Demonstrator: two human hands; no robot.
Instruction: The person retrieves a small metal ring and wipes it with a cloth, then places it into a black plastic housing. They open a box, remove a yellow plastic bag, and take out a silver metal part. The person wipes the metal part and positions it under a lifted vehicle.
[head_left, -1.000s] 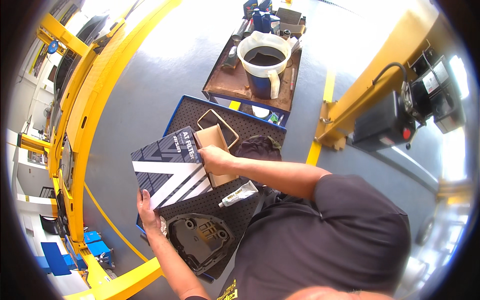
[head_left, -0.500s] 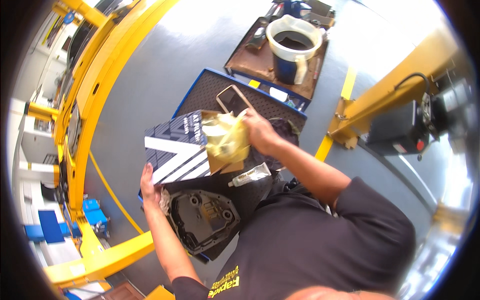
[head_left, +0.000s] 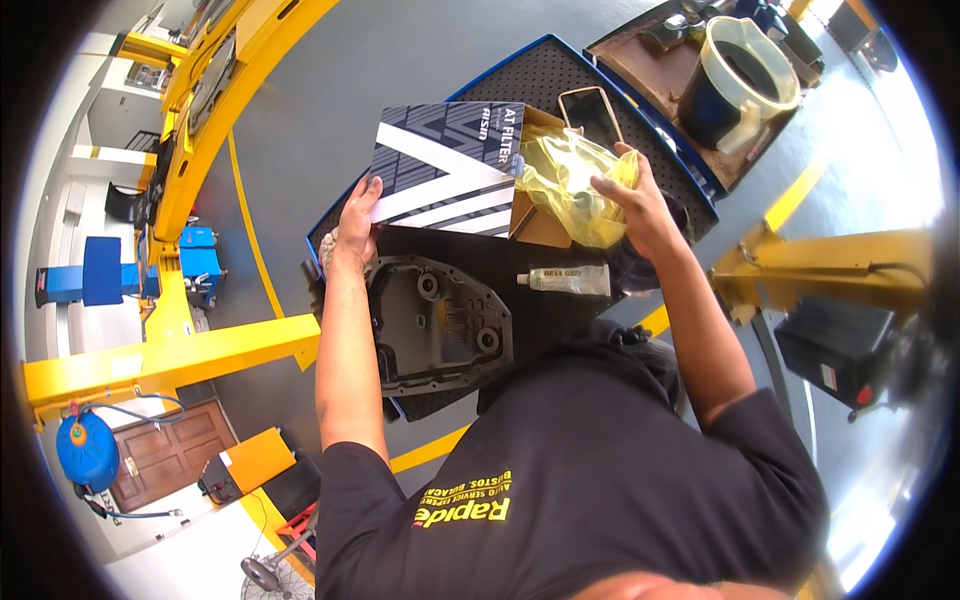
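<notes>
Since 1 second earlier, a yellow plastic bag (head_left: 575,190) had emerged from the open right end of the printed box (head_left: 445,170). The right hand (head_left: 645,205) pinched it between thumb and fingers; the left hand (head_left: 357,217) gripped the box's lower left corner. Near the box lay a metal pan (head_left: 440,330) and 1 tube (head_left: 568,280).

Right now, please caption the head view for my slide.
Left hand steadies patterned box; right hand holds yellow plastic bag at the box's opening.

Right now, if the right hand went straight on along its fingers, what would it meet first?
The yellow plastic bag, which the right hand grips. Beyond it the phone seems roughly in line, but it looks lower, on the perforated black cart top; depth is unclear.
</notes>
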